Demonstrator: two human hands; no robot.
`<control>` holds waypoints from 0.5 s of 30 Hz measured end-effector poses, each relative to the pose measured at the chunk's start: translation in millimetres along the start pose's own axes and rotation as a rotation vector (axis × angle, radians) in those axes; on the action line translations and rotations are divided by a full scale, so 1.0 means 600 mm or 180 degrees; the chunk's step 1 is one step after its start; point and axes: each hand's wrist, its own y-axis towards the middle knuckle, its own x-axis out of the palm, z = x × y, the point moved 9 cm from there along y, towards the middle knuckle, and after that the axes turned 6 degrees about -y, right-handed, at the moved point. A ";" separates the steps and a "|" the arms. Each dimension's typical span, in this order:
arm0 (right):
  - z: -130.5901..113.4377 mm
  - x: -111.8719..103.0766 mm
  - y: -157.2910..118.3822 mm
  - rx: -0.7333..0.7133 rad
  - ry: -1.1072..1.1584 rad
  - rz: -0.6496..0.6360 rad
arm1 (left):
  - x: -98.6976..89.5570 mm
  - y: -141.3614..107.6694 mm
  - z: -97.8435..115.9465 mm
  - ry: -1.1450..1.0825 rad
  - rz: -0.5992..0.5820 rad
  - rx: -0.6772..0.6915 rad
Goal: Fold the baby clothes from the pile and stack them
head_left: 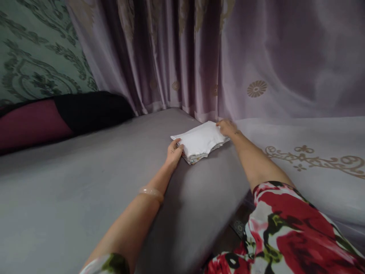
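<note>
A folded white garment (198,139) lies flat on top of a small stack of folded clothes (191,161), near the far corner of the bed. Only the light, partly patterned edges of the lower layers show. My left hand (174,151) holds the stack's left edge between thumb and fingers. At the far right corner my right hand (226,128) pinches the white garment, its fingers partly hidden from this angle.
The stack rests on a grey bed sheet (71,182). Purple curtains (194,68) hang just behind it. Black and maroon bedding (62,116) lies along the left wall. At right stands a pale surface with gold embroidery (308,160); the bed's edge drops off below it.
</note>
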 end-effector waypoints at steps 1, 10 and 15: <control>0.000 0.008 0.000 -0.0005 -0.0074 -0.0064 | -0.001 0.002 -0.002 0.0078 -0.0008 0.0078; -0.053 0.019 0.003 0.0099 0.0371 -0.0131 | -0.014 -0.027 0.018 0.0569 0.0136 0.0972; -0.068 0.045 -0.012 0.0212 0.0735 -0.0479 | -0.013 -0.039 0.027 0.0675 0.0164 0.1065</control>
